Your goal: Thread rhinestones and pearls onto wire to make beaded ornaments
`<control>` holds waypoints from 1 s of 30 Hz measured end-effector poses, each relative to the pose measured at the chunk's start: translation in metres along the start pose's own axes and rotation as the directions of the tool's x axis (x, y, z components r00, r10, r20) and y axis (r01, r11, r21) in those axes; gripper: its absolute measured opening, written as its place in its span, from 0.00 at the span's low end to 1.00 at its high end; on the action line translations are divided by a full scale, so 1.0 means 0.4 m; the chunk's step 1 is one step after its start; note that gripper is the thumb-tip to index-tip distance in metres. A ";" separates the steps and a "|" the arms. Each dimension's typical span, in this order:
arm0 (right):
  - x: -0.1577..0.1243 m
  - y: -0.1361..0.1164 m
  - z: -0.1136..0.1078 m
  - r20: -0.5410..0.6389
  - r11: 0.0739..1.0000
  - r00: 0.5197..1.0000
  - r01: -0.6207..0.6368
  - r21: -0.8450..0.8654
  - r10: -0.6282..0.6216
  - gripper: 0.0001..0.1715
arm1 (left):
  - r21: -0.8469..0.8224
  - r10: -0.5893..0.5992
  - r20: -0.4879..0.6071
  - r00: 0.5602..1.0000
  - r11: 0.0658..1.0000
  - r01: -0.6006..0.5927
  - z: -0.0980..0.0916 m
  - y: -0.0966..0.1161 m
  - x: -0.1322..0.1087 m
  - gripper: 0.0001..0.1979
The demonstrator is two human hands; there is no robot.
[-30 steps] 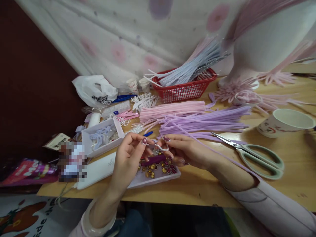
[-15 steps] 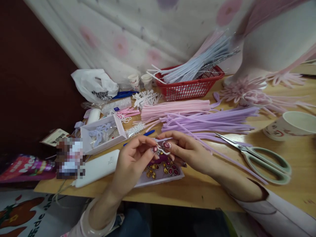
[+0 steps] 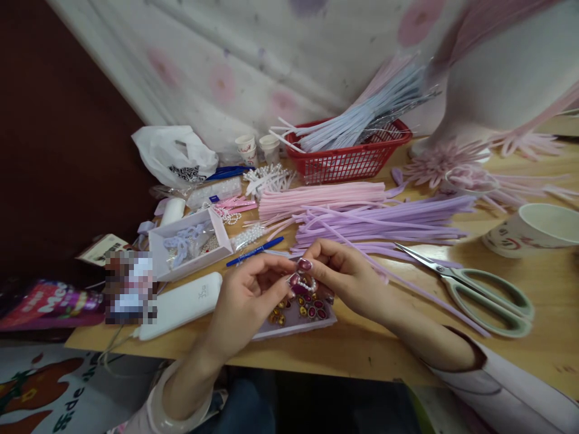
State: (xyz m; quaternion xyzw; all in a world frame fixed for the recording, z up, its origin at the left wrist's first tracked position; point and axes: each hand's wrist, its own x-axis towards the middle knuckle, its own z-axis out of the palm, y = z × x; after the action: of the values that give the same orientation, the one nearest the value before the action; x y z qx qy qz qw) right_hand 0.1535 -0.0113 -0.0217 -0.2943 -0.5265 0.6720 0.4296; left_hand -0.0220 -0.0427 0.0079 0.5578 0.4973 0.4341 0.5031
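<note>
A short string of small pearl-white beads curves into a loop between my two hands, above a shallow white box. My left hand pinches one side of it between thumb and forefinger. From the other side, my right hand pinches it too, its fingertips touching or nearly touching the left ones. Flower-shaped jewelled pieces, some with dark red stones and some with yellow stones, lie in the box below. My fingers hide the box's far part and the ends of the string.
Scissors lie to the right, near a paper cup. Purple pipe cleaners and pink ones lie beyond my hands, before a red basket. At left are a blue pen, a white power bank and an open box.
The bead string has gone from a shallow curve to a rounder loop. My fingertips have come closer together, and the left hand has shifted slightly, uncovering the blue pen.
</note>
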 end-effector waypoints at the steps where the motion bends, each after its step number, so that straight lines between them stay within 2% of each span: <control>1: -0.002 -0.001 0.000 0.004 1.000 1.000 0.005 -0.020 -0.005 0.23 | -0.010 -0.006 0.002 1.000 1.000 0.006 0.000 0.000 0.000 0.04; 4: -0.005 -0.004 -0.001 0.028 0.998 0.999 0.019 -0.058 -0.018 0.22 | -0.071 -0.055 0.013 0.998 0.996 0.056 0.000 0.002 0.004 0.04; 8: -0.004 -0.003 -0.003 0.040 0.996 0.999 0.018 -0.088 -0.015 0.20 | -0.176 -0.169 0.109 0.980 0.967 0.186 -0.010 0.002 0.017 0.07; 11: -0.003 0.000 -0.006 0.043 0.990 0.998 0.043 -0.134 -0.038 0.19 | -0.209 -0.229 0.129 0.965 0.945 0.253 -0.020 -0.001 0.027 0.07; 18: -0.003 0.002 -0.011 0.043 0.971 0.997 0.078 -0.225 -0.070 0.16 | -0.228 -0.330 0.139 0.934 0.907 0.355 -0.034 0.005 0.039 0.11; 23: 0.000 0.008 -0.012 0.039 0.969 0.998 0.062 -0.237 -0.054 0.13 | -0.223 -0.415 0.198 0.888 0.863 0.453 -0.045 0.021 0.059 0.11; 30: 0.004 0.025 -0.028 0.006 0.927 0.981 0.184 -0.325 -0.193 0.07 | -0.130 -0.412 0.264 0.872 0.881 0.455 -0.058 0.040 0.074 0.16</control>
State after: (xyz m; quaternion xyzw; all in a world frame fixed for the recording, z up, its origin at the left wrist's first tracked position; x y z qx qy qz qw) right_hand 0.1596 -0.0056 -0.0341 -0.3177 -0.6501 0.5280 0.4446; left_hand -0.0390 -0.0102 0.0259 0.4275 0.5057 0.2877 0.6920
